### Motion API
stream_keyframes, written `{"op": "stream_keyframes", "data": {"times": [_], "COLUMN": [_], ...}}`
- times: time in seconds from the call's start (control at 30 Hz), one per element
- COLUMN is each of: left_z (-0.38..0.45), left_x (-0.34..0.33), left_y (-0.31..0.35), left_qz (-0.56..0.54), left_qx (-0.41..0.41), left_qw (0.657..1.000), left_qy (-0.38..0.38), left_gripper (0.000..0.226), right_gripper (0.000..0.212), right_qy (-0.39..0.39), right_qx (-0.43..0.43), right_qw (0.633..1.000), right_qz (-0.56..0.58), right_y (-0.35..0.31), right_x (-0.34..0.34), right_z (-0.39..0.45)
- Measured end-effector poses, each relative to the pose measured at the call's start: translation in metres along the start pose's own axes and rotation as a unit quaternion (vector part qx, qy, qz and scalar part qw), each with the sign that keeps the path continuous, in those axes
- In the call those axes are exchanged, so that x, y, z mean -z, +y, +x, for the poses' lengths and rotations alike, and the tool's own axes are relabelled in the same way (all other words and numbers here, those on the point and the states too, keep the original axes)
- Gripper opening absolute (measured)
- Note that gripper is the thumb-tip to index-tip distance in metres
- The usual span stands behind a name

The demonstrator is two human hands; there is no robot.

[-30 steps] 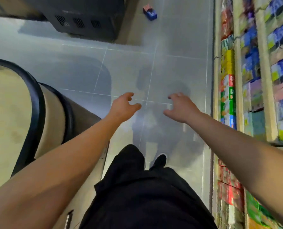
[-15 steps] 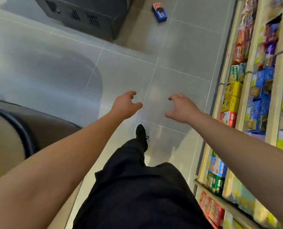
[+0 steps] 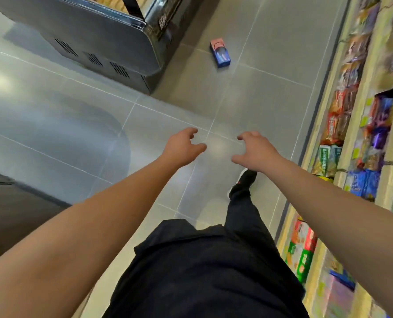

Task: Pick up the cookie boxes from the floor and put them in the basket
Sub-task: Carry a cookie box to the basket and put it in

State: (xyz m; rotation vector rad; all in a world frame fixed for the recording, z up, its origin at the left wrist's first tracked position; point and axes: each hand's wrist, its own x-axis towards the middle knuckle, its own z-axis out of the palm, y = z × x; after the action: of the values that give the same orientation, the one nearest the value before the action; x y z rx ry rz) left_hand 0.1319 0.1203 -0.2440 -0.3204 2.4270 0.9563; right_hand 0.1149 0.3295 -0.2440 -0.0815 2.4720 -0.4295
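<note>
A blue and pink cookie box [image 3: 220, 53] lies on the grey tiled floor, far ahead of me. My left hand [image 3: 181, 146] and my right hand [image 3: 255, 149] are stretched out in front at waist height, fingers loosely curled, holding nothing. Both hands are well short of the box. No basket is in view.
A grey chest cabinet [image 3: 94, 35] with vent slots stands at the upper left, its corner close to the box. Shelves of snack packs [image 3: 356, 134] run along the right side. My black shoe [image 3: 245, 180] steps forward on the floor. A dark rounded object [image 3: 12, 216] sits at the left edge.
I have walked forward along the aisle; the cookie box and the cabinet are nearer and larger. The rounded object at the left has slid back out of view. Both hands stay empty.
</note>
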Motion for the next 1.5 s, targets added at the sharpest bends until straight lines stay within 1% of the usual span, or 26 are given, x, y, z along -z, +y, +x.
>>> {"op": "stream_keyframes", "data": {"times": [0.1, 0.2, 0.37, 0.43, 0.6, 0.67, 0.8, 1.0, 1.17, 1.23, 1.3, 1.4, 1.5], "left_z": [0.053, 0.098, 0.169, 0.194, 0.294, 0.336, 0.418, 0.499, 0.560, 0.585, 0.608, 0.632, 0.651], "left_x": [0.003, 0.006, 0.018, 0.022, 0.044, 0.056, 0.090, 0.124, 0.130, 0.124, 0.118, 0.105, 0.092], "left_y": [0.050, 0.098, 0.157, 0.172, 0.209, 0.219, 0.249, 0.294, 0.319, 0.328, 0.340, 0.362, 0.385], "left_qz": [-0.015, -0.034, -0.061, -0.085, -0.121, -0.139, -0.154, -0.209, -0.233, -0.257, -0.287, -0.344, -0.398], "left_qx": [0.040, 0.075, 0.117, 0.125, 0.148, 0.155, 0.182, 0.219, 0.253, 0.284, 0.330, 0.399, 0.448], "left_qw": [0.999, 0.996, 0.988, 0.985, 0.977, 0.972, 0.966, 0.946, 0.931, 0.914, 0.885, 0.824, 0.759], "left_qy": [0.031, 0.045, 0.078, 0.085, 0.098, 0.109, 0.101, 0.115, 0.124, 0.137, 0.160, 0.207, 0.256], "left_gripper": [0.064, 0.064, 0.063, 0.062, 0.063, 0.063, 0.064, 0.061, 0.060, 0.061, 0.061, 0.059, 0.058], "right_gripper": [0.071, 0.070, 0.071, 0.070, 0.069, 0.068, 0.068, 0.069, 0.068, 0.067, 0.066, 0.064, 0.061], "right_qy": [-0.020, -0.045, -0.058, -0.063, -0.080, -0.074, -0.100, -0.130, -0.160, -0.183, -0.206, -0.242, -0.266], "right_qx": [0.026, 0.056, 0.109, 0.126, 0.143, 0.151, 0.147, 0.170, 0.211, 0.232, 0.259, 0.316, 0.376], "right_qw": [0.999, 0.996, 0.989, 0.986, 0.980, 0.978, 0.974, 0.960, 0.938, 0.925, 0.907, 0.863, 0.814], "right_qz": [-0.016, -0.049, -0.077, -0.084, -0.112, -0.120, -0.142, -0.182, -0.222, -0.239, -0.260, -0.311, -0.355], "right_y": [0.029, 0.049, 0.061, 0.064, 0.073, 0.072, 0.062, 0.048, 0.039, 0.039, 0.040, 0.038, 0.030], "right_x": [0.051, 0.105, 0.182, 0.203, 0.268, 0.295, 0.354, 0.422, 0.451, 0.463, 0.475, 0.493, 0.507], "right_z": [0.060, 0.114, 0.203, 0.232, 0.337, 0.379, 0.463, 0.557, 0.634, 0.667, 0.703, 0.750, 0.788]}}
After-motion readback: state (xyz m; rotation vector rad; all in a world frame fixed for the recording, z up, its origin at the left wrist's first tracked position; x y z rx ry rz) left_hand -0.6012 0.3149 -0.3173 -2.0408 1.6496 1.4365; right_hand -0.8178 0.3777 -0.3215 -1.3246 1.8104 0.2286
